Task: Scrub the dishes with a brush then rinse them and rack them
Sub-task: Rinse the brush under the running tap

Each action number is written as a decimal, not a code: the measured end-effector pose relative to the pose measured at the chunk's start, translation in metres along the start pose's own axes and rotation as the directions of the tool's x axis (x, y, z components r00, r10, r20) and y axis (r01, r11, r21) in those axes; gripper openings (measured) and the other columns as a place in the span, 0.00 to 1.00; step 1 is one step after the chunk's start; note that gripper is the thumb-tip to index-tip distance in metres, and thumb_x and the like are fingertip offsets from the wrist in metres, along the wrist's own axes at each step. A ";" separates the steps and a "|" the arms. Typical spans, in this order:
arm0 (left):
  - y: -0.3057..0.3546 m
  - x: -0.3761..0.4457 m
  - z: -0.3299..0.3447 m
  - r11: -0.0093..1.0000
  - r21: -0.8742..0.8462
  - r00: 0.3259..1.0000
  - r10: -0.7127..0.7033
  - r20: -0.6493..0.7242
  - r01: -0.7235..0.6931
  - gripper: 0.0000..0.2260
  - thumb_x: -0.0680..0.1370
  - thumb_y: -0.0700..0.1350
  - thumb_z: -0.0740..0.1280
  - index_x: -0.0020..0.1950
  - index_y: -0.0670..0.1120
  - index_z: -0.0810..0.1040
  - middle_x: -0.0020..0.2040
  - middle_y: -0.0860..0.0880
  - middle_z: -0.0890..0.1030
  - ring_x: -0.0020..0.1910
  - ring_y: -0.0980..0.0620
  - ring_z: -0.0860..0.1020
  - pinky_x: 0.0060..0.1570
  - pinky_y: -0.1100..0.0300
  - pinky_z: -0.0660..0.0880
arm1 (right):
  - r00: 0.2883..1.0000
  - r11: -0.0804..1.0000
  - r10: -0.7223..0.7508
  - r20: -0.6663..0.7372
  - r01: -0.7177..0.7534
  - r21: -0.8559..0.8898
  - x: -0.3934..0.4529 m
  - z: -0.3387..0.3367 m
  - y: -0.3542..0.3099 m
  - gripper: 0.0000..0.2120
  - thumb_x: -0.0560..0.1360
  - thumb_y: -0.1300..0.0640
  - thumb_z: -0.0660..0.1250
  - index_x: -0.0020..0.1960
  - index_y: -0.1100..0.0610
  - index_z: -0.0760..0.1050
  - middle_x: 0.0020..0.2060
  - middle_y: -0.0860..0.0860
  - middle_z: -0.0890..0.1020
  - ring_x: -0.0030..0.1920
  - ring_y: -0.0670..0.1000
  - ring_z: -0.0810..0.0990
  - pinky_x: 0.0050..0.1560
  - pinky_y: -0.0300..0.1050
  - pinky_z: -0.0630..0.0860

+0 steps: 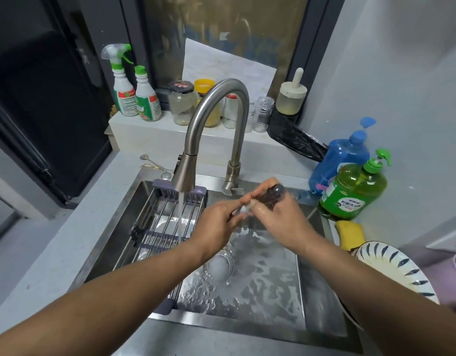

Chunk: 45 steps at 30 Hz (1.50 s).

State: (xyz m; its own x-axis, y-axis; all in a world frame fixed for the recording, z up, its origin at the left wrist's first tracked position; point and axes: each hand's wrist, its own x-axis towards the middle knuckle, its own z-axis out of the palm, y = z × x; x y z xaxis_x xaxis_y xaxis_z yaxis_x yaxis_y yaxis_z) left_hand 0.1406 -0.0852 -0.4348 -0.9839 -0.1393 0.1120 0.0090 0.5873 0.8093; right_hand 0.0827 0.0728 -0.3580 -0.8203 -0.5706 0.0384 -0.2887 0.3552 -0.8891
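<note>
Brushed matt metal faucet (216, 119), wet glossy steel sink (273, 327), glossy translucent green plastic soap bottle (352, 194).

This is a small home kitchen. Beneath the person's hands lies a stainless steel sink (321, 291) holding water, and left of the left hand (216, 222) a wire dish rack (155, 227) spans it under a running gooseneck faucet (214, 119). Beyond the hands, a window ledge (134, 129) holds spray bottles (120, 80) and jars (182, 102). Right of the right hand (280, 217) stand a green dish soap bottle (350, 191) and a patterned plate (393, 268).
</note>
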 end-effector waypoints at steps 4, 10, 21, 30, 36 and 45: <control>-0.011 0.003 0.013 0.968 0.216 0.939 -0.184 0.289 0.123 0.29 0.77 0.41 0.75 0.77 0.50 0.72 0.70 0.50 0.79 0.60 0.47 0.81 0.60 0.62 0.73 | 0.987 0.947 0.151 0.048 -0.131 -0.295 -0.008 -0.005 0.027 0.05 0.79 0.51 0.67 0.48 0.50 0.72 0.40 0.49 0.82 0.41 0.49 0.82 0.47 0.53 0.80; 0.005 0.019 0.012 0.982 0.116 0.956 -0.174 0.236 0.150 0.32 0.77 0.40 0.75 0.79 0.48 0.68 0.72 0.46 0.76 0.52 0.51 0.80 0.57 0.60 0.76 | 0.987 0.949 0.151 -0.049 -0.159 -0.274 -0.003 -0.029 0.033 0.05 0.79 0.49 0.66 0.49 0.50 0.74 0.41 0.48 0.84 0.44 0.50 0.83 0.49 0.49 0.79; 0.136 0.084 0.020 0.877 -0.479 0.992 0.099 0.082 -0.048 0.07 0.80 0.38 0.71 0.50 0.49 0.87 0.46 0.47 0.88 0.47 0.53 0.83 0.49 0.50 0.81 | 0.920 0.969 0.138 -0.367 -0.049 0.241 0.012 -0.121 -0.067 0.16 0.77 0.55 0.74 0.62 0.56 0.73 0.42 0.58 0.85 0.36 0.50 0.83 0.32 0.47 0.82; 0.301 0.158 -0.023 0.864 -0.429 0.877 0.399 0.267 -0.262 0.10 0.85 0.43 0.64 0.64 0.42 0.81 0.45 0.50 0.83 0.37 0.68 0.78 0.37 0.75 0.71 | 0.732 0.224 -0.666 -0.140 0.018 -0.974 -0.041 -0.261 -0.156 0.26 0.72 0.64 0.70 0.67 0.47 0.74 0.69 0.48 0.73 0.50 0.52 0.82 0.32 0.48 0.78; 0.387 0.177 -0.038 0.847 -0.358 0.750 0.520 0.408 -0.393 0.09 0.87 0.47 0.60 0.55 0.48 0.79 0.55 0.53 0.82 0.47 0.65 0.77 0.48 0.64 0.72 | 0.840 -0.295 -0.530 0.119 -0.051 -0.954 -0.054 -0.340 -0.211 0.15 0.72 0.61 0.63 0.57 0.55 0.79 0.65 0.57 0.76 0.50 0.60 0.80 0.28 0.49 0.75; 0.480 0.199 -0.020 0.766 -0.367 0.754 0.622 0.212 -0.528 0.12 0.82 0.45 0.70 0.62 0.41 0.78 0.49 0.44 0.82 0.41 0.57 0.78 0.36 0.70 0.73 | 0.893 -0.467 -0.448 -0.031 -0.264 -0.844 -0.055 -0.406 -0.268 0.12 0.82 0.59 0.63 0.64 0.53 0.74 0.62 0.52 0.73 0.59 0.55 0.74 0.38 0.47 0.71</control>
State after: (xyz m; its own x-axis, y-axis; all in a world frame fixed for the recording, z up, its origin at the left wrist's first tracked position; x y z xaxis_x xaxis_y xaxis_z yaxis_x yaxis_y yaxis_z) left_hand -0.0474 0.1526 -0.0127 -0.7739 0.4295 0.4653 0.5921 0.2303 0.7723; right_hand 0.0044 0.3095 0.0639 -0.6191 -0.6457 0.4470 -0.0655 0.6096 0.7900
